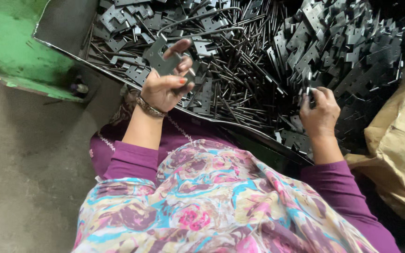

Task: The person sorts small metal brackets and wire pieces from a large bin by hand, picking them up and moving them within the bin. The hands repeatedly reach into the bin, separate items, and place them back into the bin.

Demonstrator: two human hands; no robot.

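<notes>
Draped across the lap closest to the lens, a floral scarf (212,206) in pink, blue and cream is seen over purple sleeves (132,161). Just above it, a flat dark metal bracket (161,57) with notched edges is held up in the left hand (162,86); the fingers (176,48) are curled around it, thumb pressed to one face and fingertips to the other, so the plate is pinched firmly and lifted a little above the heap. A beaded bracelet (148,107) is worn at that wrist. Further right, the right hand (319,112) is lowered onto the pile, its fingers (326,93) bent closed about a small dark metal piece (309,91), though how much of it is gripped cannot be told. Both hands are set over a large metal tray (64,26), which is filled with stamped brackets (352,51) heaped at the right and top left, and with thin steel pins (244,70) strewn through the middle. A bent wire loop (198,26) is laid on top of the pins, just above the left hand. Beside the tray on the left, a green painted surface (5,47) is seen, with grey concrete floor (24,178) below it. At the right edge, a brown sack (399,150) is propped close against the tray.
</notes>
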